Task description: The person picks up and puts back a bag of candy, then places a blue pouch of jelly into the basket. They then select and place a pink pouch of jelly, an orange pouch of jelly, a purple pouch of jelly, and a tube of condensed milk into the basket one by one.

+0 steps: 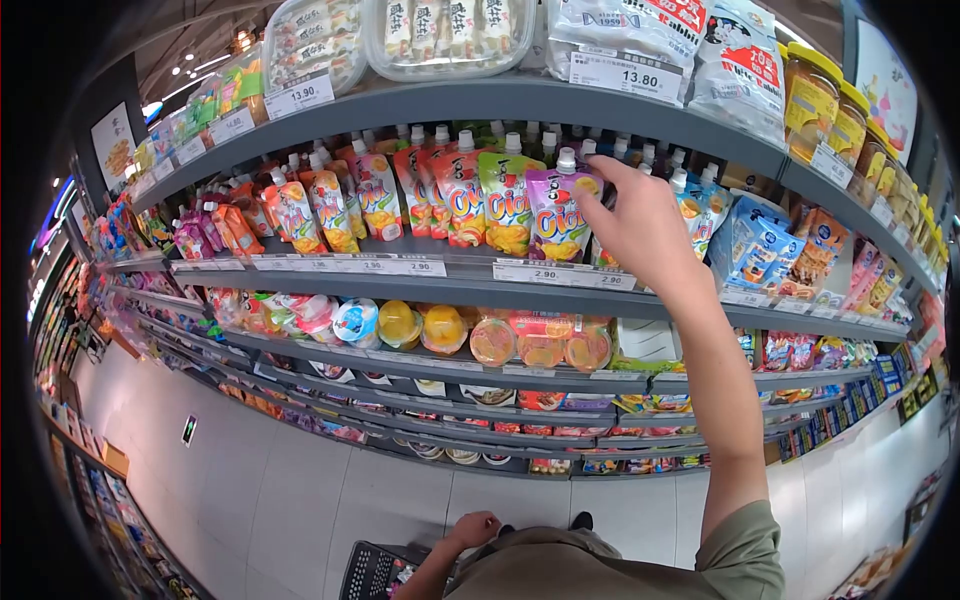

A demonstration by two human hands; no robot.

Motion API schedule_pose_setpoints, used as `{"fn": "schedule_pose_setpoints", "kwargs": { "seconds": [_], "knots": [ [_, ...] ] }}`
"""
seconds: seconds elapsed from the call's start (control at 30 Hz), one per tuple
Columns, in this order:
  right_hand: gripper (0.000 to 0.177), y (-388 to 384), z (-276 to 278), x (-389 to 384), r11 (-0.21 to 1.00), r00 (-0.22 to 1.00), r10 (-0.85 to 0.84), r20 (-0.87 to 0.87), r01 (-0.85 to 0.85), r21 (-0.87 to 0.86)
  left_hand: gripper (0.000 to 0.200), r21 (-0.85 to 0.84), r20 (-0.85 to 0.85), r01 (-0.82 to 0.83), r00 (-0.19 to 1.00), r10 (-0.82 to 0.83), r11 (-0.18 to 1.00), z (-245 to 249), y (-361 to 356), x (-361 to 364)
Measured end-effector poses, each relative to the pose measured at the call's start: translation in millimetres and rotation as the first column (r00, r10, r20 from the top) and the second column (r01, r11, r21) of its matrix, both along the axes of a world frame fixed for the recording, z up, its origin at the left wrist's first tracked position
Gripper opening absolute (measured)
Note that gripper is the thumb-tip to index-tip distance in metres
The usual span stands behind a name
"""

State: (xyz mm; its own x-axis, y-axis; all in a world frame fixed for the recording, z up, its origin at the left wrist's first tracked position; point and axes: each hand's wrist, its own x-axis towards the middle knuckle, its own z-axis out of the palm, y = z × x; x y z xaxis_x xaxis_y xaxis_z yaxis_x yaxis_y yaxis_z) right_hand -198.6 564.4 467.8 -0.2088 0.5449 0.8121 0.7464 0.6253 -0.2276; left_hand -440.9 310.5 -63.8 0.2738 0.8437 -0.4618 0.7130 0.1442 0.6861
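Observation:
My right hand (640, 225) reaches to the upper middle shelf. Its thumb and index finger close on the upper right edge of a purple jelly pouch (560, 215) with a white spout cap; the other fingers are hidden behind. The pouch stands upright at the shelf front, beside a green jelly pouch (507, 205) and a red-orange one (463, 200). Down by my waist, my left hand (476, 528) is curled closed with nothing visible in it. A dark shopping basket (368, 572) with some packages inside hangs beside my left forearm.
White candy bags (738, 65) and clear boxes (450, 40) sit on the shelf above. Price labels line the shelf edge (470, 268). Below are jelly cups (443, 328). Blue snack packs (755, 245) stand to the right. Tiled floor (300, 500) runs along the shelves.

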Motion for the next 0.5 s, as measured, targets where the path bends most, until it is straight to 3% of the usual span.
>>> {"fn": "schedule_pose_setpoints", "kwargs": {
  "seconds": [0.1,0.2,0.27,0.43,0.5],
  "knots": [
    [0.042,2.7,1.8,-4.8,0.995,0.998,-0.024,0.053,0.029,-0.092,0.033,0.071,0.017,-0.008,1.000,0.007,0.997,0.4,-3.0,-1.7],
    [0.035,0.7,2.2,-7.4,1.000,0.997,0.005,0.080,-0.004,-0.012,0.031,0.114,0.024,-0.027,0.999,0.024,0.993,1.6,-1.9,-0.9],
    [0.033,-12.2,7.6,-6.1,0.972,0.987,0.008,0.158,0.030,-0.233,0.031,0.117,0.013,-0.032,0.999,0.030,0.993,1.8,-1.1,1.0],
    [0.022,-13.6,2.4,0.1,0.974,0.982,0.109,0.152,-0.075,-0.215,0.034,0.109,0.020,-0.033,0.999,0.031,0.993,2.6,0.6,3.7],
    [0.018,-17.8,-1.0,0.3,0.953,0.979,0.200,0.029,-0.187,-0.239,0.031,0.136,0.062,-0.046,0.997,0.038,0.990,20.7,4.9,5.3]
  ]
}}
